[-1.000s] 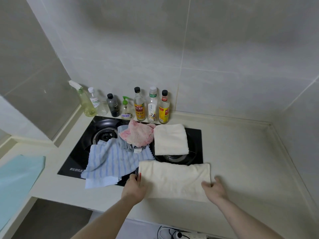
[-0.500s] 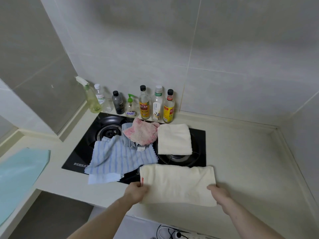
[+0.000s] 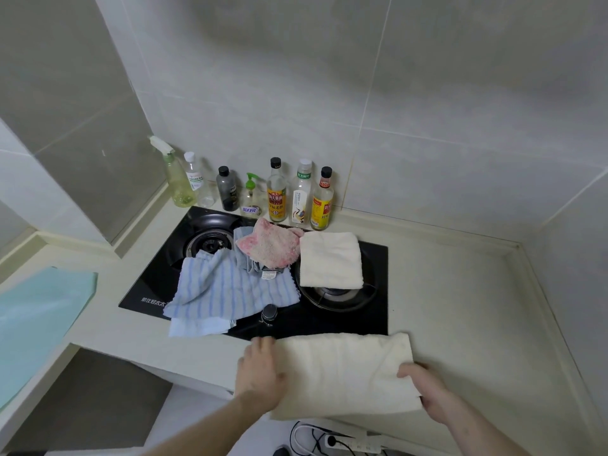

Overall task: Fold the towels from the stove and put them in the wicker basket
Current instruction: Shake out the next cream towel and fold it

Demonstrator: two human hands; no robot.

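Left hand point(image 3: 261, 368) and right hand point(image 3: 424, 386) gripping ends of cream towel point(image 3: 345, 370), bottom centre, over table point(image 3: 460, 307) edge. Bring ends together evenly, corners aligned. Basket unseen.

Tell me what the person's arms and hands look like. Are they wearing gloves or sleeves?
No gloves and no sleeves show. Both forearms are bare as far as the bottom edge of the picture. The left hand and the right hand are bare too, and I see no ring, watch or bracelet on either. Nothing worn comes into the view at all.
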